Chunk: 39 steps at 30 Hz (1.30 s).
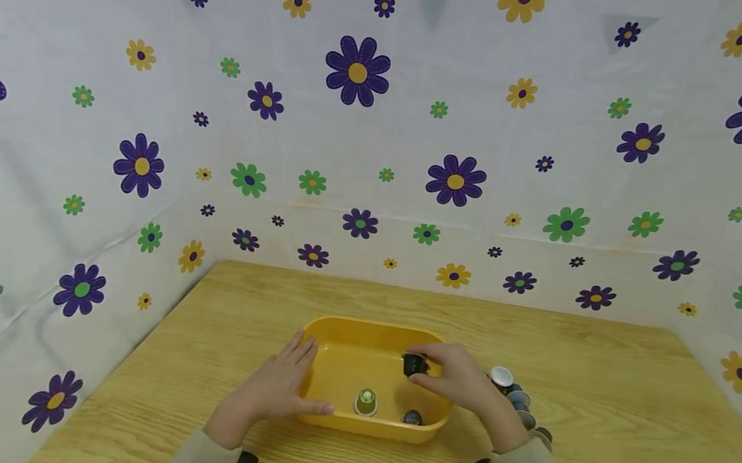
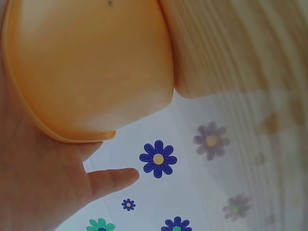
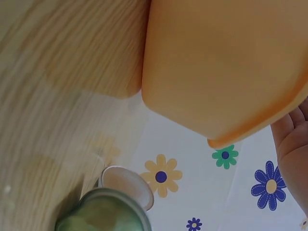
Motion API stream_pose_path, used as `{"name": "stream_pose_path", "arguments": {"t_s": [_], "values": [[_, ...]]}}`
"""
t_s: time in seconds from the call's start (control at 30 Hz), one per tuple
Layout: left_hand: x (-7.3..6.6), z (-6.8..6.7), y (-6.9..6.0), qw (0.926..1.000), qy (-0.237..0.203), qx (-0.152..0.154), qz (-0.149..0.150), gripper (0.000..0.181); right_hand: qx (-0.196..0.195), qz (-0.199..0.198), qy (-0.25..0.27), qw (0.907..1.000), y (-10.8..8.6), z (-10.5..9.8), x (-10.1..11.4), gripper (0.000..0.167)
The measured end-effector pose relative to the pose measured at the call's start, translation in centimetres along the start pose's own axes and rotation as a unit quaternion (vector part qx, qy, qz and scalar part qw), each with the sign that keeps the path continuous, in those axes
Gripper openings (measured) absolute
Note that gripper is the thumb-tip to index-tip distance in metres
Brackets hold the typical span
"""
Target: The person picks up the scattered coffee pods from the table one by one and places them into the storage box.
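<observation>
A yellow plastic tub [image 1: 359, 426] stands on the wooden table. Over its right part my right hand [image 1: 458, 378] pinches a black coffee capsule [image 1: 414, 364] between thumb and fingers. My left hand [image 1: 275, 388] rests at the tub's left end, its fingers straight along the rim and the thumb over the front edge. Inside the tub are a green-gold capsule [image 1: 366, 402], standing on its wide rim, and a dark capsule [image 1: 412, 417] near the front wall. The left wrist view shows the tub's side [image 2: 96, 72] against my left palm. The pinched capsule is hidden in the right wrist view.
Right of the tub, a row of several capsules [image 1: 518, 396] lies on the table [image 1: 615, 402], partly behind my right forearm. One shows its white lid [image 1: 501, 376]. A white flower-print sheet [image 1: 402, 134] rises behind and beside the table.
</observation>
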State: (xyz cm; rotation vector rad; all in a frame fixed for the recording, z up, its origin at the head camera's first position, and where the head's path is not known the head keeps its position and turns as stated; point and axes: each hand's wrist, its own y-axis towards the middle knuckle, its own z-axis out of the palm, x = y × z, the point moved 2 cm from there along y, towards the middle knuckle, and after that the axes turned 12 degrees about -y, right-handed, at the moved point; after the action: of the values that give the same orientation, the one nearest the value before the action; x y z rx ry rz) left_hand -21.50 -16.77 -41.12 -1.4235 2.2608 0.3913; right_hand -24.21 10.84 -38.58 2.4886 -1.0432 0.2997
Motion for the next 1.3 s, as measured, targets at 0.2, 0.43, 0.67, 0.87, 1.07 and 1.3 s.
{"name": "stream_pose_path", "arguments": {"t_s": [0.2, 0.43, 0.67, 0.87, 1.07, 1.3], "values": [[0.2, 0.2, 0.2, 1.0, -0.001, 0.001, -0.001, 0.102, -0.005, -0.012, -0.006, 0.9999, 0.6, 0.4, 0.3, 0.036], [0.4, 0.2, 0.1, 0.9999, -0.012, -0.001, -0.004, 0.104, 0.008, 0.001, -0.001, 1.0, 1.3, 1.1, 0.8, 0.034], [0.3, 0.1, 0.0, 1.0, -0.006, -0.003, -0.002, 0.102, 0.009, 0.0, 0.002, 1.0, 1.4, 1.2, 1.1, 0.033], [0.0, 0.0, 0.0, 1.0, -0.007, -0.001, 0.004, 0.102, 0.012, -0.011, 0.005, 0.9999, 1.3, 1.2, 1.2, 0.035], [0.1, 0.0, 0.0, 1.0, 0.001, 0.0, 0.002, 0.103, 0.02, -0.008, -0.002, 0.9998, 1.3, 1.2, 1.2, 0.035], [0.2, 0.2, -0.1, 1.0, 0.0, 0.001, -0.001, 0.104, 0.018, -0.002, -0.007, 0.9998, 1.1, 1.2, 1.3, 0.036]]}}
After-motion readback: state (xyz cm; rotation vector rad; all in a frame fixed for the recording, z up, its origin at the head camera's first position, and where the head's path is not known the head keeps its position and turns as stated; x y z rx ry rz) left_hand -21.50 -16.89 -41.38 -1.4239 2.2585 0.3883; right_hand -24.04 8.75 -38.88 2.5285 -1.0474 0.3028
